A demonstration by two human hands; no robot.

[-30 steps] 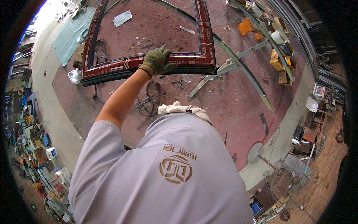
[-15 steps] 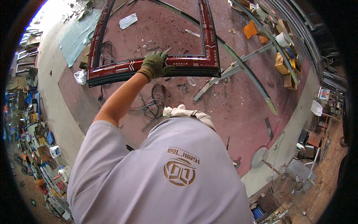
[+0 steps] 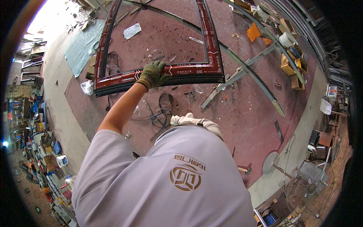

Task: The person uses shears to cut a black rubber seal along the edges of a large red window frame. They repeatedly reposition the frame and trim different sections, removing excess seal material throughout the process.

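My left hand (image 3: 151, 75), in a green work glove, rests over the near rail of a large window frame (image 3: 121, 78). Its fingers curl over the rail's inner edge, while the thumb lies along the top face toward the right. The frame is wrapped in dark red printed film and has black outer edges. Its far side runs out of the picture at the top, and what supports it cannot be seen. Through its opening I see the reddish floor with scraps and a white sheet (image 3: 132, 31). My right hand is out of sight.
Long metal profiles (image 3: 247, 67) cross on the floor to the right. Near my feet lies a coiled black cable (image 3: 162, 113). A hammer (image 3: 245, 168) and a standing fan (image 3: 308, 187) are at lower right, cardboard boxes (image 3: 288, 65) at upper right. Cluttered goods line the left.
The whole view has shifted slightly, so frame and floor appear lower. My left hand sits a little farther left along the rail. A hammer shows more fully at lower right.
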